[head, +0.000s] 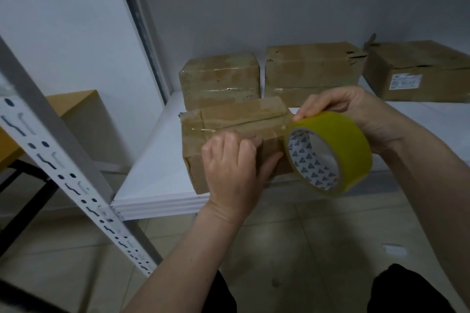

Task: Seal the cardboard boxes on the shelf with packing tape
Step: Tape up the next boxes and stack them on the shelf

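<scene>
A small cardboard box [229,119] sits near the front edge of the white shelf [157,168], with glossy tape across its top. My left hand [231,173] grips the box's near side, fingers curled over the top edge and thumb against the front. My right hand [351,112] holds a yellow roll of packing tape [340,150] just right of the box, thumb and fingers pinching the roll's upper rim. A clear strip runs from the roll onto the box top.
Three more cardboard boxes stand at the back of the shelf: one [220,79] behind the small box, a torn one [310,71] in the middle, a labelled one [419,71] at right. A white slotted upright [58,168] crosses the left. Tiled floor lies below.
</scene>
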Tool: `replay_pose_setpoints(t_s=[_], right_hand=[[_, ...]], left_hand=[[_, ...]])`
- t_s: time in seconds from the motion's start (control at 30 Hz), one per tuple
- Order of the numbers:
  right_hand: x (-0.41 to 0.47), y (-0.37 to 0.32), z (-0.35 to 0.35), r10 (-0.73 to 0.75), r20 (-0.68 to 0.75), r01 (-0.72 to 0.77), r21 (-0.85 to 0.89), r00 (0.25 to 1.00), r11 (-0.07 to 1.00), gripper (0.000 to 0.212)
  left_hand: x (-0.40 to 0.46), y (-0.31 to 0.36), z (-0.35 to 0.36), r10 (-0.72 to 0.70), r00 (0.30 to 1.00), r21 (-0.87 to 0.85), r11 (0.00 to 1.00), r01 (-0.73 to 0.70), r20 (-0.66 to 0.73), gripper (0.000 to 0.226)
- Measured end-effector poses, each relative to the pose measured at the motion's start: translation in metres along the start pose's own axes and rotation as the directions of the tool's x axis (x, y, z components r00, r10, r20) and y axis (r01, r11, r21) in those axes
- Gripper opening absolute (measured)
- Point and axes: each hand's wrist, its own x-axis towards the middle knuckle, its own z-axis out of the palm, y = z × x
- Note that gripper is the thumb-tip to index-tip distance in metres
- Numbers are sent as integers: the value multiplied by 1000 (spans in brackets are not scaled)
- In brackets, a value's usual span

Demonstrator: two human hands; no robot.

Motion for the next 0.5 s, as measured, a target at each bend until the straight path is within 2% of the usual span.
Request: replay_pose_setpoints(t_s=[0.13, 0.37, 0.43, 0.5], right_hand=[[2, -3, -1, 17, 70, -16, -20, 997, 1000, 22], [2, -11, 7, 80, 34, -77, -99, 996, 992, 23], [2, -13, 11, 112, -31, -116, -229, 993, 966, 19], [4, -11, 15, 104, -76, -128, -499, 992, 857, 28]], left_hand=[[-3, 0, -1, 2, 1000, -23, 1000, -3, -6, 42], [-1, 0, -5, 3, 1000, -75, 997, -5, -27, 43], [2, 0, -6, 10, 1000, -91, 996, -13, -29, 40], [5, -1, -7, 10, 1000, -111, 994, -12, -17, 36]])
